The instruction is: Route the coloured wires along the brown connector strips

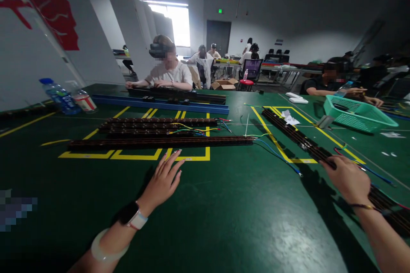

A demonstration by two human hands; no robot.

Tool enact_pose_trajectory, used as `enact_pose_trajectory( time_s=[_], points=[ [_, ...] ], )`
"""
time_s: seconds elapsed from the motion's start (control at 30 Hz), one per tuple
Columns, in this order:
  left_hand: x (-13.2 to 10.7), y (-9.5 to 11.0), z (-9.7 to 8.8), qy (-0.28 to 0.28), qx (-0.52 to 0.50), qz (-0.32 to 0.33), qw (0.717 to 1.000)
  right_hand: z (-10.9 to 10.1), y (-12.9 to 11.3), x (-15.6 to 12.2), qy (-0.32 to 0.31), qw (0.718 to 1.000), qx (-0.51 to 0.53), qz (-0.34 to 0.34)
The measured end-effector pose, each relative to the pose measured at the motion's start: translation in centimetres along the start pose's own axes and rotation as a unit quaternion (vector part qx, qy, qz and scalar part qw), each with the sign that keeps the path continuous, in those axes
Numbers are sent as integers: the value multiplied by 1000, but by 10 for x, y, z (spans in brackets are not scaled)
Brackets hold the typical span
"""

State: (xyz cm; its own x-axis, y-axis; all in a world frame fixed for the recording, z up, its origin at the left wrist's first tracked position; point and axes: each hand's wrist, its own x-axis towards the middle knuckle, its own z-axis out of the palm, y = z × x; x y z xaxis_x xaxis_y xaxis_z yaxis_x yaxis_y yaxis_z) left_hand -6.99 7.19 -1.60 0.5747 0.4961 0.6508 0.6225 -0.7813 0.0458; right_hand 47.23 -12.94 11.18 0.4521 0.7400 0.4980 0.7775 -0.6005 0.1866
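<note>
1. My left hand (162, 181) lies open, fingers spread, on the worktop (224, 204), holding nothing.
2. My right hand (347, 177) rests on the diagonal strip (297, 136); grip unclear.
3. Four strips (160, 141) already lie within yellow outlines.

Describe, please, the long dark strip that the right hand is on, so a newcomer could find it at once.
Start at the green table and find the teal basket on its right side. Just left of it, a long dark strip runs diagonally across a yellow-taped box to the right hand. Unlike the strips lying crosswise in the middle, it slants toward the viewer.
</note>
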Motion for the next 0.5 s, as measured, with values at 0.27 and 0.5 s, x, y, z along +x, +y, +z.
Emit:
enact_pose_trajectory(
  time_s=[0.27, 0.5],
  points=[
    [3, 25, -8, 32, -45, 85, 995, -82, -84, 3, 62, 990, 68, -103],
    [-7, 33, -19, 69, -101, 181, 976, -82, -241, -14, 1, 929, 235, -287]
  ],
)
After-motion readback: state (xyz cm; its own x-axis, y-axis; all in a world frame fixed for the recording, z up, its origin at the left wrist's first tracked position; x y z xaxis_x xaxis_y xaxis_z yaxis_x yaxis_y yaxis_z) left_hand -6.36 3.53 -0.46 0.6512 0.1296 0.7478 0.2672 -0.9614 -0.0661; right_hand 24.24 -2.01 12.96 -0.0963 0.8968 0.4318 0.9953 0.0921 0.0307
